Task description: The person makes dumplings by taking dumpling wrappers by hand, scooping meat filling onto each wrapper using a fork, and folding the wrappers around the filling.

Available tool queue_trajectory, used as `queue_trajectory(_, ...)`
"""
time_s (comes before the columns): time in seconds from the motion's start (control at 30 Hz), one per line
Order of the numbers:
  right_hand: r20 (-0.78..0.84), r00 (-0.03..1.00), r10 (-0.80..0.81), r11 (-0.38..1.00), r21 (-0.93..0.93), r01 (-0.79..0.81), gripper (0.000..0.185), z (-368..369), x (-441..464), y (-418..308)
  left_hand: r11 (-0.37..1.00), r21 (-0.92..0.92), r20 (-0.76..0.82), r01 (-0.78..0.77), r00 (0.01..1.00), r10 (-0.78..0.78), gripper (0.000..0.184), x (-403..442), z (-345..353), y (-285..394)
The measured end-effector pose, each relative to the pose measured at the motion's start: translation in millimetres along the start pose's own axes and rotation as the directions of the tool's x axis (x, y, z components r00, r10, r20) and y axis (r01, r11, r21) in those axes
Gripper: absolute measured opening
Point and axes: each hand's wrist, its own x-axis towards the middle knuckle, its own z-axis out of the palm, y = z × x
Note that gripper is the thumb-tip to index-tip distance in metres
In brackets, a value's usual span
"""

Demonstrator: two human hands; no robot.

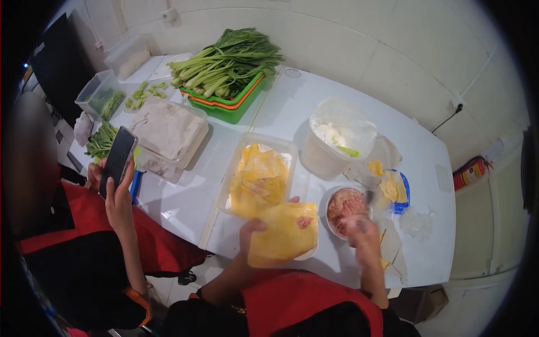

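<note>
My left hand is closed on the edge of yellow dough wrappers, held flat above the table's front edge with something white beneath. A small dab of minced meat lies on the top wrapper. My right hand is over the near right rim of a round white bowl of minced meat. Its fingers look curled, but motion blurs them, and what they hold is unclear. Just beyond my left hand, a clear plastic container holds more yellow wrappers, dusted with white flour.
A lined white bucket with white powder stands behind the bowl. Yellow scraps, a blue-edged item and plastic film lie right. Leafy greens fill stacked baskets. At left, another person holds a phone near a cloth-covered container.
</note>
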Motion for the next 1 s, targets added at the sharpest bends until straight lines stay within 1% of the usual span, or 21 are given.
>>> queue_trajectory(0.03, 0.016, 1.0, 0.002, 1.0, 0.003, -0.002, 0.016, 17, 4, -1, 1.0, -0.003, 0.006, 0.019, 1.0, -0.019, 0.08, 1, 3, -3)
queue_trajectory(0.13, 0.072, 0.991, 0.109, 0.953, 0.275, -0.124, 0.017, 41, 12, -2, 0.999, 0.015, 0.024, 0.038, 0.999, -0.038, 0.082, -1, 2, -6)
queue_trajectory(0.23, 0.154, 0.988, -0.006, 0.986, 0.164, -0.019, 0.016, 57, 10, -13, 0.999, 0.022, 0.069, -0.026, 0.997, 0.024, 0.082, 0, 4, -4)
queue_trajectory(0.27, 0.141, 0.982, -0.129, 0.991, 0.061, 0.121, 0.017, 64, 7, -12, 0.998, 0.019, 0.083, -0.053, 0.995, 0.052, 0.082, 0, 4, -4)
queue_trajectory(0.3, 0.139, 0.958, -0.25, 0.965, -0.043, 0.258, 0.017, 71, 3, -10, 0.997, 0.001, 0.064, -0.074, 0.995, 0.074, 0.083, 0, 4, -5)
queue_trajectory(0.33, 0.149, 0.917, -0.369, 0.91, -0.145, 0.389, 0.018, 74, 0, -10, 0.995, -0.017, 0.046, -0.094, 0.994, 0.095, 0.084, 0, 5, -7)
queue_trajectory(0.43, 0.012, 0.942, -0.335, 0.94, -0.06, 0.335, 0.018, 66, -2, -17, 0.992, -0.028, 0.012, -0.123, 0.992, 0.124, 0.083, -4, 13, -3)
queue_trajectory(0.53, -0.013, 0.941, -0.338, 0.941, 0.002, 0.338, 0.02, 46, 1, -28, 0.993, -0.06, 0.044, -0.103, 0.993, 0.105, 0.079, -9, 5, 3)
queue_trajectory(0.57, 0.034, 0.94, -0.338, 0.94, -0.036, 0.339, 0.018, 45, 3, -31, 0.994, -0.074, 0.062, -0.086, 0.994, 0.09, 0.077, -11, 1, 5)
queue_trajectory(0.67, 0.138, 0.937, -0.322, 0.931, -0.134, 0.34, 0.013, 45, 12, -37, 0.997, 0.077, 0.042, -0.029, 0.999, 0.025, 0.08, -15, 2, 8)
queue_trajectory(0.73, 0.18, 0.936, -0.304, 0.925, -0.178, 0.334, 0.012, 52, 18, -30, 0.993, 0.117, 0.012, 0.001, 1.0, -0.003, 0.08, -18, -7, 8)
queue_trajectory(0.83, 0.287, 0.946, -0.149, 0.956, -0.203, 0.212, 0.017, 60, 21, -21, 0.982, 0.188, -0.054, -0.001, 0.998, 0.011, 0.08, -21, -10, 5)
queue_trajectory(0.87, 0.287, 0.943, -0.17, 0.918, -0.301, 0.257, 0.019, 64, 20, -25, 0.977, 0.211, -0.081, -0.011, 0.996, 0.028, 0.08, -22, -9, 4)
queue_trajectory(0.93, 0.291, 0.934, -0.209, 0.809, -0.484, 0.332, 0.023, 73, 13, -36, 0.982, 0.182, -0.067, -0.058, 0.995, 0.071, 0.08, -21, -1, 3)
queue_trajectory(1.0, 0.327, 0.869, -0.371, 0.693, -0.525, 0.494, 0.024, 82, 14, -34, 0.98, 0.174, -0.043, -0.095, 0.994, 0.104, 0.08, -18, 1, 3)
